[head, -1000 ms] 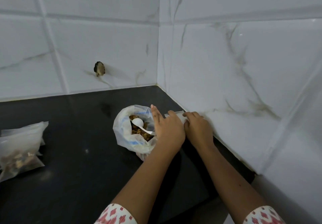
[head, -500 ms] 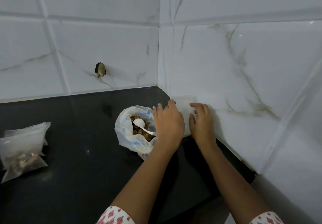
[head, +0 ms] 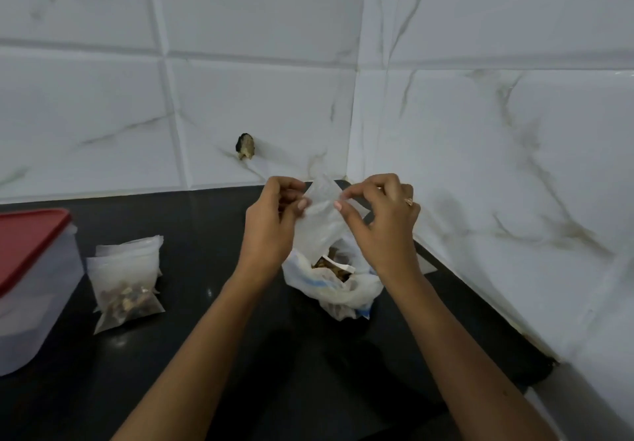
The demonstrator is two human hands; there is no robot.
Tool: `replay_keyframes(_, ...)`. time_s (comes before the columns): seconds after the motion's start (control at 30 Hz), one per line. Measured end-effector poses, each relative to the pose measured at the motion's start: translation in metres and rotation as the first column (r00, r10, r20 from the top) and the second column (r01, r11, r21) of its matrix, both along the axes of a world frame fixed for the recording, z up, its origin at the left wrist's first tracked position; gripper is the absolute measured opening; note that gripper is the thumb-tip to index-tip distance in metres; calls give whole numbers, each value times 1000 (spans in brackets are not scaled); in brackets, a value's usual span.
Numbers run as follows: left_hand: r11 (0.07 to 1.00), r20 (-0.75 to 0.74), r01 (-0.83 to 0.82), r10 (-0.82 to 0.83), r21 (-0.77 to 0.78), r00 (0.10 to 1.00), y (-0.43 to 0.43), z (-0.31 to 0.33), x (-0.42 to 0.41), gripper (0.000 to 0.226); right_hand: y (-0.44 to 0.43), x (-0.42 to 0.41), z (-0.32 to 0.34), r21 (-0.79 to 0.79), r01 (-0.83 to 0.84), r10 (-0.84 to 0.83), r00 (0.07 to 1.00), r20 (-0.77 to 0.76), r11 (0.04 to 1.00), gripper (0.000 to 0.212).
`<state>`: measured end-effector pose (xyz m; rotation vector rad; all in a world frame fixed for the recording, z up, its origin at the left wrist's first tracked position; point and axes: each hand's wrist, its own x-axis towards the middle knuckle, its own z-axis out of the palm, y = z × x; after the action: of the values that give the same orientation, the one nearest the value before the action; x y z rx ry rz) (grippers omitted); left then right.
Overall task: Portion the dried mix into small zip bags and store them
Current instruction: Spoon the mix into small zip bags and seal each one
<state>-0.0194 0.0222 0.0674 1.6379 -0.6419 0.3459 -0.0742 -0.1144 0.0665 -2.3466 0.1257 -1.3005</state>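
Up off the counter [head: 206, 355] come both hands: half a second back they were flat down at the far right by the wall tiles, picking at a flat clear bag, and now that empty zip bag [head: 320, 221] is lifted in the air between them. My view has swung too, so a red-lidded container [head: 31, 269] now shows at the left edge. I read this as the start of a fresh portion, with the bag fetched and now being worked open.

Left hand [head: 271, 224] is pinching the bag's upper left edge between thumb and fingertips, knuckles curled, wrist angled in from the near left. Right hand [head: 380, 221] pinches the upper right edge the same way, fingers bent, a ring showing on one of them. Both are closed on the bag, and it looks as if they are pulling the mouth apart, though I can't tell whether the seal has given yet.

Straight below the hanging bag sits the big open bag of dried mix [head: 334, 282], its brown contents showing and a white spoon [head: 338, 264] lying in it. Off to the left, well apart, a stack of filled small bags [head: 127, 282] lies just beside the container, so some portions are already done. Scooping comes next, I'd say.
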Motion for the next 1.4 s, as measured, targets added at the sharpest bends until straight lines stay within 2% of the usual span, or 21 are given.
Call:
replay_keyframes(0.1, 1000, -37, 15, -15, -10, 999, 12, -8, 4, 19, 15, 2, 1, 39, -25, 30, 991, -131, 999, 10)
replay_keyframes(0.17, 1000, -38, 24, -24, 13, 999, 16, -9, 8, 20, 21, 3, 3, 164, -76, 109, 973, -204, 984, 6)
replay_keyframes(0.23, 993, 22, 12, -15, 121, 1000, 19, -10, 12, 19, 25, 3, 7, 268, -107, 179, 949, -261, 958, 8)
replay_keyframes(0.3, 969, 93, 14, -38, 245, 995, 20, -13, 14, 22, 29, 3, 11, 274, -95, 186, 925, -330, 957, 8)
replay_keyframes(0.33, 954, 111, 20, -56, 298, 992, 21, -14, 15, 28, 31, 4, 12, 272, -88, 183, 918, -351, 958, 7)
replay_keyframes(0.4, 901, 163, -11, -66, 434, 984, 22, -15, 14, 62, 35, 4, 14, 298, -96, 204, 913, -354, 950, 2)
replay_keyframes(0.47, 800, 244, -135, -15, 585, 970, 22, -12, 10, 88, 40, 4, 14, 348, -151, 271, 906, -326, 925, 12)
replay_keyframes(0.5, 750, 289, -203, 17, 629, 957, 22, -12, 9, 92, 41, 4, 13, 367, -185, 308, 898, -313, 912, 17)
replay_keyframes(0.53, 718, 330, -259, 43, 646, 943, 22, -14, 10, 89, 43, 4, 12, 380, -216, 341, 890, -302, 899, 21)
replay_keyframes(0.6, 721, 368, -290, 52, 629, 928, 24, -18, 13, 75, 44, 3, 12, 383, -274, 395, 873, -286, 882, 31)
replay_keyframes(0.73, 827, 235, -74, -72, 558, 969, 29, -21, 19, 57, 45, 0, 11, 371, -314, 436, 844, -312, 874, 46)
replay_keyframes(0.83, 865, 132, 82, -168, 495, 977, 29, -21, 22, 47, 46, -3, 12, 386, -309, 447, 824, -348, 869, 50)
replay_keyframes(0.97, 879, 29, 206, -241, 430, 970, 32, -23, 25, 37, 43, -3, 11, 309, -267, 378, 836, -397, 913, 45)
replay_keyframes(1.07, 880, -33, 221, -229, 420, 973, 37, -24, 28, 47, 32, -4, 12, 326, -185, 294, 898, -327, 927, 26)
replay_keyframes(1.1, 878, -59, 230, -227, 419, 972, 38, -24, 29, 49, 27, -4, 13, 285, -124, 229, 898, -374, 950, 20)
replay_keyframes(1.13, 870, -88, 244, -228, 430, 970, 39, -25, 29, 51, 20, -4, 12, 195, -50, 141, 862, -487, 980, 18)
replay_keyframes(1.2, 836, -147, 273, -230, 476, 962, 37, -27, 29, 55, 11, -2, 5, -9, 23, -22, 677, -735, 1000, 19)
replay_keyframes(1.27, 804, -193, 299, -231, 513, 953, 36, -29, 29, 55, 8, 0, -3, -70, 31, -76, 530, -845, 997, 19)
replay_keyframes(1.4, 781, -256, 333, -228, 528, 939, 40, -28, 31, 54, 8, 5, -10, -137, 69, -153, 538, -829, 988, 19)
